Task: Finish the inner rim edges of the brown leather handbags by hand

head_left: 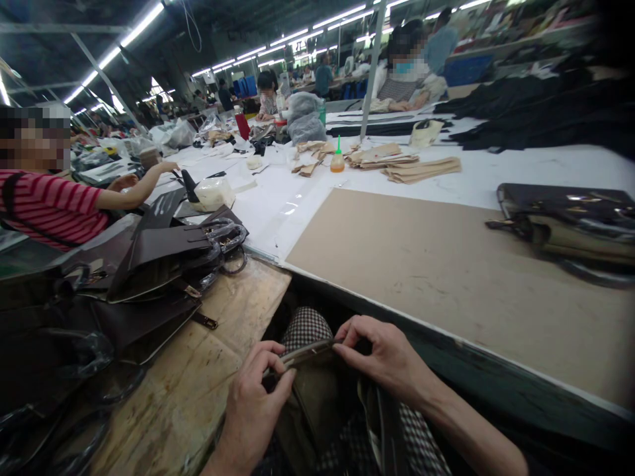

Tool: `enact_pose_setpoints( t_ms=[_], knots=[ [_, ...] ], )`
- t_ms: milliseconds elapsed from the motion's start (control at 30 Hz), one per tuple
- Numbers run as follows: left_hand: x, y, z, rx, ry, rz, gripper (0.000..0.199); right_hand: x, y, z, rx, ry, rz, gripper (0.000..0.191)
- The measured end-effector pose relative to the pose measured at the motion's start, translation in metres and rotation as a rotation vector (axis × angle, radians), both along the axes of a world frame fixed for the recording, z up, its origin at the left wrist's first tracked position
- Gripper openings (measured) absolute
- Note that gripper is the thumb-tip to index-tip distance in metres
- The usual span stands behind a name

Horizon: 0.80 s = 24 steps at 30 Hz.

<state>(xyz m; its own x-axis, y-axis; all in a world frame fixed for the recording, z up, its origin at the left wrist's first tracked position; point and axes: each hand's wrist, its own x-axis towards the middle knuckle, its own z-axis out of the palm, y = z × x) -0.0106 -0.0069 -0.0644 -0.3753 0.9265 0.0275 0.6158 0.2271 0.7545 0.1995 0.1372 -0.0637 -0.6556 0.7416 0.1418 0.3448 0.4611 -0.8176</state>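
A dark handbag (317, 396) with an olive-brown lining rests on my lap, its mouth facing up. My left hand (258, 396) pinches the bag's rim on the left side, thumb inside and fingers over the edge. On the right stretch of the same rim, my right hand (377, 357) grips with thumb and fingertips pressed together. Between both hands the pale edge of the rim runs in a slight curve. The lower part of the bag is dark and partly hidden by my hands.
Several dark brown bags (159, 264) with plastic-wrapped handles pile up on the worn board (233, 317) at left. A tan sheet (397, 238) covers the white table, with another bag (570, 218) at right. Beyond stand a glue bottle (337, 162) and a co-worker in a striped shirt (54, 205).
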Motion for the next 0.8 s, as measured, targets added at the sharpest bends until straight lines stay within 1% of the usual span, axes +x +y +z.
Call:
enact_pose_setpoints(
  t_ms=[67,133,167,200,267,367,433,533,600,667,733,800],
  knots=[
    [0.0,0.001,0.001,-0.047,-0.107,0.075,0.017,-0.001,0.0,-0.001,0.01,-0.016,-0.012,0.014],
    [-0.003,0.002,0.003,-0.079,-0.28,0.146,0.029,-0.002,0.0,-0.001,0.009,-0.031,-0.027,0.014],
    [-0.004,0.003,0.004,-0.088,-0.372,0.157,0.036,-0.003,0.0,-0.001,0.007,-0.039,-0.036,0.015],
    [-0.006,0.004,0.004,-0.096,-0.457,0.143,0.042,-0.003,0.001,-0.001,0.004,-0.049,-0.045,0.015],
    [-0.012,0.006,0.005,-0.134,-0.629,0.068,0.048,-0.005,0.001,0.0,-0.001,-0.083,-0.063,0.016],
    [-0.018,0.008,0.007,-0.264,-0.864,-0.028,0.048,-0.007,0.001,0.001,0.01,-0.14,-0.078,0.015],
    [-0.019,0.008,0.008,-0.297,-0.909,-0.048,0.043,-0.008,0.002,0.001,0.017,-0.176,-0.087,0.015],
    [-0.02,0.007,0.007,-0.273,-0.871,-0.059,0.039,-0.007,0.002,0.002,0.003,-0.203,-0.087,0.015],
    [-0.02,0.006,0.001,-0.272,-0.875,-0.06,0.038,-0.007,0.003,0.003,-0.019,-0.199,-0.079,0.017],
    [-0.022,0.006,-0.008,-0.282,-0.904,-0.05,0.037,-0.005,0.004,0.004,-0.065,-0.164,-0.062,0.019],
    [-0.025,0.008,-0.017,-0.289,-0.943,-0.063,0.035,-0.003,0.006,0.005,-0.135,-0.107,-0.006,0.022],
    [-0.029,0.011,-0.02,-0.28,-0.942,-0.128,0.032,-0.002,0.008,0.003,-0.208,-0.076,0.093,0.037]
  ],
)
